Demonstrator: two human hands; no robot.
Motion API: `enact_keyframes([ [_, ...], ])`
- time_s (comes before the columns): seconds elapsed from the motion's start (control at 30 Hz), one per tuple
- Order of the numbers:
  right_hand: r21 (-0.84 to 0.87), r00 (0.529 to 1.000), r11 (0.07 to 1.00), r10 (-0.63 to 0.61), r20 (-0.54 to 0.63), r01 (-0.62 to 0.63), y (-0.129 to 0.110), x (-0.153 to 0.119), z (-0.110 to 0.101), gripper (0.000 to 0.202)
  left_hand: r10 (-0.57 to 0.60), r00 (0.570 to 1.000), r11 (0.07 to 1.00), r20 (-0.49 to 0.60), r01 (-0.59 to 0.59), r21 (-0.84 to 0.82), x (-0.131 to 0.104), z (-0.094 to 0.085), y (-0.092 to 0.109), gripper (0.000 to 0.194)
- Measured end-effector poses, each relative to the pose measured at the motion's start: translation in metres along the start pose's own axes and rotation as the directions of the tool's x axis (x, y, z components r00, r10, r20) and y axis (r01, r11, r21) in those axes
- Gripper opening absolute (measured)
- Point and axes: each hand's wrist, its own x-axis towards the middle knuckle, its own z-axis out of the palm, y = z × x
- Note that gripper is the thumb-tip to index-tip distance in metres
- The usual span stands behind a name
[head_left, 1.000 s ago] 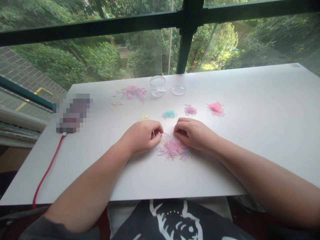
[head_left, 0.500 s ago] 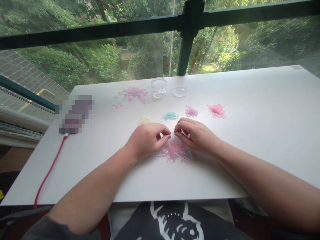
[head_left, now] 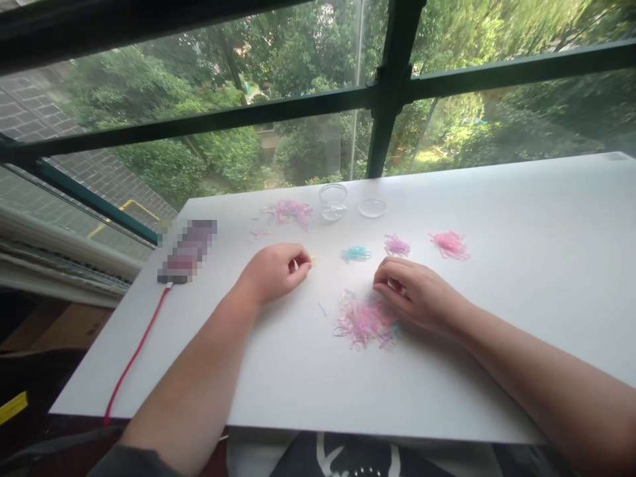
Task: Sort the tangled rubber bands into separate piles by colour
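Note:
My left hand (head_left: 275,271) is pinched, thumb against fingers, beside the pale yellow elastic bands (head_left: 314,262), which it partly covers. Whatever its fingertips hold is too small to make out. Over the right edge of a mixed heap of pink, purple and blue elastic bands (head_left: 364,323) is my right hand (head_left: 415,288), its fingers curled together; any band in them is hidden. A lone blue band (head_left: 322,309) lies left of the heap. Beyond the hands are a teal pile (head_left: 356,254), a purple pile (head_left: 397,246) and a pink pile (head_left: 450,244) of bands.
At the table's far edge stand a clear round tub (head_left: 332,204) and a clear lid (head_left: 372,208). Left of them lies another mixed heap of bands (head_left: 289,212). A blurred-out device (head_left: 189,252) with a red cable (head_left: 136,358) lies on the white table's left side.
My hands have moved apart: the left went left to the yellow bands, the right stayed by the heap. The view has tilted up, and the lone blue band now shows.

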Motion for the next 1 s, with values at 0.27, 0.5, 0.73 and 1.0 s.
enact_keyframes([
  [0.27,0.026,0.998,0.999,0.039,0.047,-0.040,-0.002,-0.002,-0.002,0.008,-0.112,0.993,0.994,-0.019,0.113,0.008,0.002,0.002,-0.024,0.019],
  [0.5,0.045,0.998,0.999,0.010,0.054,-0.012,0.000,-0.002,-0.004,0.010,-0.089,0.991,0.996,-0.098,0.089,-0.006,0.003,-0.004,-0.021,0.022],
  [0.73,0.112,0.967,0.977,-0.200,0.159,0.183,-0.005,-0.003,-0.007,0.031,0.106,0.993,0.991,0.050,-0.101,-0.088,0.000,0.002,0.000,0.014],
  [1.0,-0.012,0.938,0.959,-0.275,0.210,0.283,-0.013,-0.002,-0.002,0.052,0.275,0.934,0.960,0.226,-0.252,-0.124,-0.005,0.017,0.028,0.019],
])
